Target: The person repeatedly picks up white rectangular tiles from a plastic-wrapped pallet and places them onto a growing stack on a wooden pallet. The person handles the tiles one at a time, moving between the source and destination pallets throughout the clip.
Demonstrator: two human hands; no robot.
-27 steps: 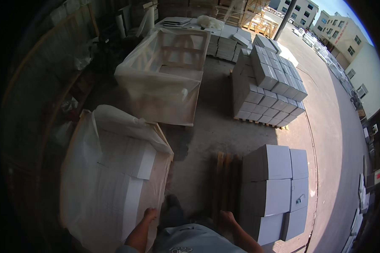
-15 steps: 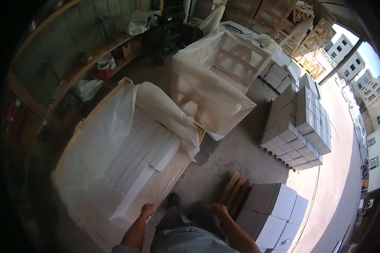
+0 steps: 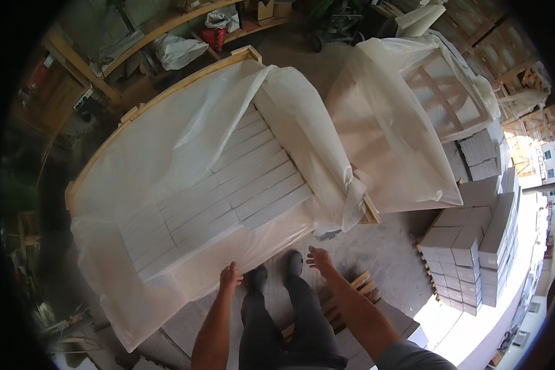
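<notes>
My left hand (image 3: pixel 230 276) hangs near the front of a wooden crate, its fingers curled and no object showing in them. It overlaps the lower edge of the crate's translucent plastic sheet (image 3: pixel 166 139) in view; whether it touches cannot be told. Farther right, my right hand (image 3: pixel 319 258) is open over the floor, fingers apart and holding nothing. Rows of long white boxes (image 3: pixel 253 185) lie packed in the crate, partly under the sheet. A bunched fold of plastic (image 3: pixel 311 120) runs along the crate's right side.
A second plastic-draped crate (image 3: pixel 391 123) stands beyond on the right. White boxes are stacked on a pallet (image 3: pixel 456 246) farther right. By my right forearm lie pallet slats (image 3: pixel 333 308) and more boxes (image 3: pixel 385 320). A shelf with bags (image 3: pixel 179 51) lines the back wall.
My view has turned left and come closer to the packed crate. My right hand has gone from curled to open and reaches further forward. The left stays curled.
</notes>
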